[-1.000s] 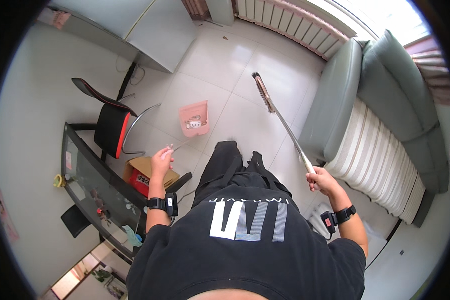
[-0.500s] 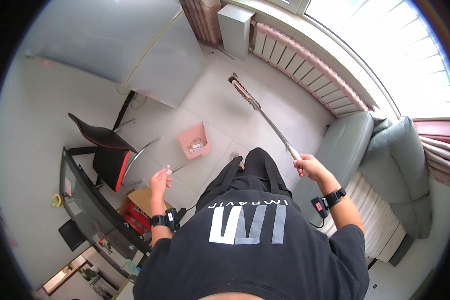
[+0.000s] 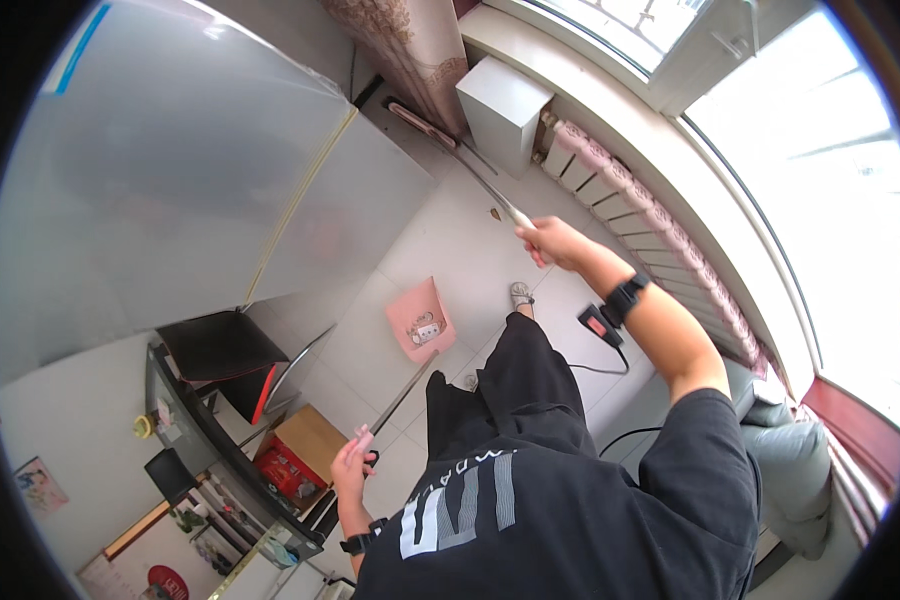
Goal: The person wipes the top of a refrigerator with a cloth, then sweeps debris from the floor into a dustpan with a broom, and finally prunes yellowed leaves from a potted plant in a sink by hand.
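My right hand (image 3: 553, 243) is closed around the white grip of a long-handled broom (image 3: 492, 192) and reaches ahead to the right. The broom's pink head, edged with dark bristles, lies far ahead in the corner by the curtain. Lower left, my left hand (image 3: 351, 468) grips the pink handle end of a long-handled dustpan (image 3: 411, 301). Its pink pan rests on the tiles ahead of my feet. Inside the pan are a whitish piece and some dark strands. A small brown scrap (image 3: 495, 214) lies on the floor near the broom's handle.
A large grey sheet-covered piece (image 3: 200, 150) stands at the left. Right of the curtain (image 3: 410, 50) are a white box (image 3: 502, 110) and a radiator (image 3: 650, 205). A black chair (image 3: 220, 350), a desk (image 3: 215, 445) and an open carton (image 3: 315, 440) stand left; a grey-green sofa (image 3: 785, 470) is at right.
The broom has moved forward and left into the corner by the curtain, with my right arm stretched out. I have stepped ahead and the view has turned. Both hands keep their holds.
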A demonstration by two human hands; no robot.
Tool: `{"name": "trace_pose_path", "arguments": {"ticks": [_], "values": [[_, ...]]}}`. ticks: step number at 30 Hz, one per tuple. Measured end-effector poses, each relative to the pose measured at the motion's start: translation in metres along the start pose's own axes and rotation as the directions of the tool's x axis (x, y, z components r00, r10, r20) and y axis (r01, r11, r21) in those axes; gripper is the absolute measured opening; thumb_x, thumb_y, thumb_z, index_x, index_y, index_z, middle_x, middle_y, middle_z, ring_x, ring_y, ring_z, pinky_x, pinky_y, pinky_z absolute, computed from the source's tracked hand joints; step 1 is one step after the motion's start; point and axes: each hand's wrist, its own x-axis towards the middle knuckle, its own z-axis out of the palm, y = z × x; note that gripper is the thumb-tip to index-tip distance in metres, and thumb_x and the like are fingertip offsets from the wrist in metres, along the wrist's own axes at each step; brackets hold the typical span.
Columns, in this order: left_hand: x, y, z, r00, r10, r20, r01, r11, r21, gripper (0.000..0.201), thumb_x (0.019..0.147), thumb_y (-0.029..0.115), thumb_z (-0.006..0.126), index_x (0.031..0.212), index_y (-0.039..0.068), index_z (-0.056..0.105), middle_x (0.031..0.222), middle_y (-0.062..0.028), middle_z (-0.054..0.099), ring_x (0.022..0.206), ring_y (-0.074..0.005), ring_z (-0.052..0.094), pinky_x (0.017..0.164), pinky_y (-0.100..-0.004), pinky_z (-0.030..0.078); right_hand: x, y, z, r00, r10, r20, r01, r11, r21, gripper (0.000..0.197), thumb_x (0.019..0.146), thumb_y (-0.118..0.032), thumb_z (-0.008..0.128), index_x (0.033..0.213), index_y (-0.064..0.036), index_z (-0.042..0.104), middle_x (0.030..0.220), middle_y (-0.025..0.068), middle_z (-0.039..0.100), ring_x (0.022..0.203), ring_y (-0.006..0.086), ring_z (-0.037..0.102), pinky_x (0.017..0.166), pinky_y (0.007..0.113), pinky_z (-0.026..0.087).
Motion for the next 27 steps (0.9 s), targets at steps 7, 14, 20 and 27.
{"name": "trace_pose_path", "arguments": {"ticks": [7, 14, 20, 27], "values": [[-0.011, 0.053, 0.043, 0.988, -0.095, -0.124, 0.093, 0.995, -0.023, 0.037, 0.089, 0.009, 0.052, 0.119, -0.012, 0.047, 0.1, -0.0199, 0.062, 0.074, -0.0196, 0.064, 0.045, -0.0239, 0.049, 0.174, -0.138, 0.015, 0.995, -0.009, 0.097, 0.009, 1.0, 0.002, 0.032, 0.092, -0.027, 0.055, 0.074, -0.0012, 0.053, 0.064, 0.0043, 0.05, 0.051, 0.0123, 0.048, 0.046, 0.026, 0.043], [-0.018, 0.084, 0.082, 0.964, -0.158, -0.215, 0.149, 0.987, -0.057, 0.036, 0.09, 0.008, 0.052, 0.119, -0.013, 0.046, 0.095, -0.0216, 0.063, 0.07, -0.0207, 0.064, 0.045, -0.0252, 0.05, 0.275, -0.174, 0.055, 0.951, -0.01, 0.31, -0.199, 0.747, 0.634, 0.018, 0.092, -0.018, 0.054, 0.096, -0.0023, 0.045, 0.074, 0.0051, 0.052, 0.059, 0.0092, 0.05, 0.049, 0.019, 0.045], [-0.015, 0.091, 0.083, 0.955, -0.195, -0.224, 0.182, 0.98, -0.076, 0.034, 0.09, 0.008, 0.051, 0.117, -0.012, 0.048, 0.093, -0.0216, 0.063, 0.07, -0.0202, 0.064, 0.045, -0.025, 0.05, 0.31, -0.139, 0.067, 0.889, -0.071, 0.453, -0.331, 0.584, 0.741, 0.016, 0.093, -0.017, 0.051, 0.092, -0.0033, 0.044, 0.071, 0.0044, 0.05, 0.057, 0.0099, 0.047, 0.048, 0.02, 0.043], [0.008, 0.087, 0.083, 0.96, -0.138, -0.244, 0.122, 0.989, -0.078, 0.034, 0.088, 0.006, 0.052, 0.117, -0.012, 0.048, 0.096, -0.0215, 0.062, 0.07, -0.0198, 0.064, 0.044, -0.0254, 0.05, 0.257, -0.082, 0.017, 0.851, -0.13, 0.509, -0.274, 0.717, 0.641, 0.014, 0.091, -0.017, 0.055, 0.087, -0.0071, 0.045, 0.064, 0.0002, 0.047, 0.049, 0.0064, 0.042, 0.043, 0.019, 0.035]]}}
